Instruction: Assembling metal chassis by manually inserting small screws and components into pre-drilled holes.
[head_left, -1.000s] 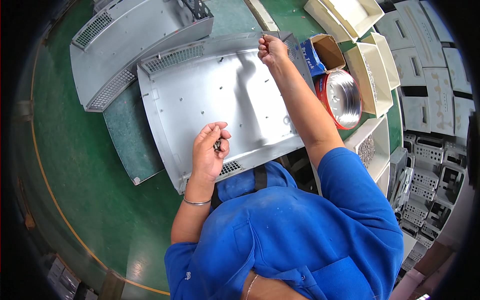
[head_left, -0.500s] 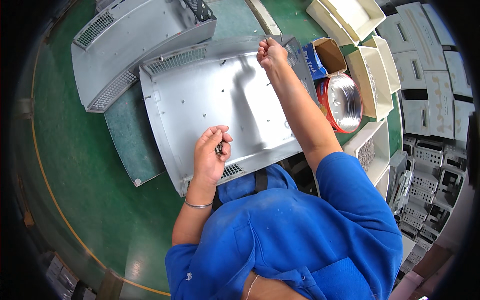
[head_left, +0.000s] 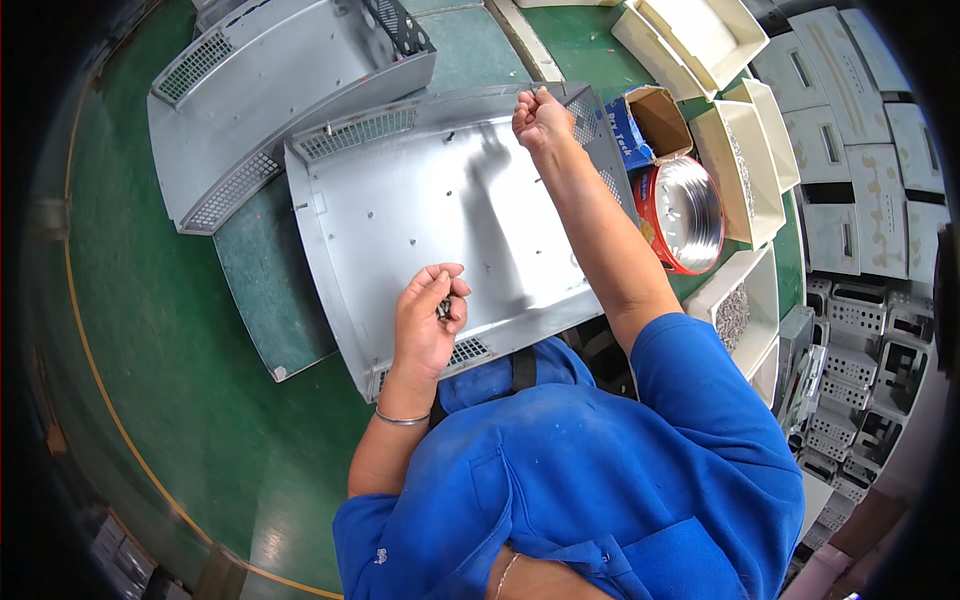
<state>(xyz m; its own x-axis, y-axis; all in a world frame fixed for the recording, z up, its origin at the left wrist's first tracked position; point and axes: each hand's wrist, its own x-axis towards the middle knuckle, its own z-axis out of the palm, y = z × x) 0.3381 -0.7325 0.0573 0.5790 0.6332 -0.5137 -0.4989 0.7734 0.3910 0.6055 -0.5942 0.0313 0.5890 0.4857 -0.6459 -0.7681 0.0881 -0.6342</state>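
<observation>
Loosely cupping small dark metal bits [head_left: 443, 309] in the left hand [head_left: 425, 325] at centre, presumably for ready reach, while pinching narrowly with the right hand [head_left: 543, 120], contents too small to tell, over the far rim of the grey metal tray [head_left: 435, 215], upper middle of the frame. Leaving open room between the hands, but crowding the tray's right edge with a blue box [head_left: 619, 125] and red tin [head_left: 653, 215].

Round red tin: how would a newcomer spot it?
Find the silver sheet-metal tray under the right hand. Just right of it, below the blue cardboard box in frame, sits the red tin. It is round and shiny inside, unlike the angular cream bins.
</observation>
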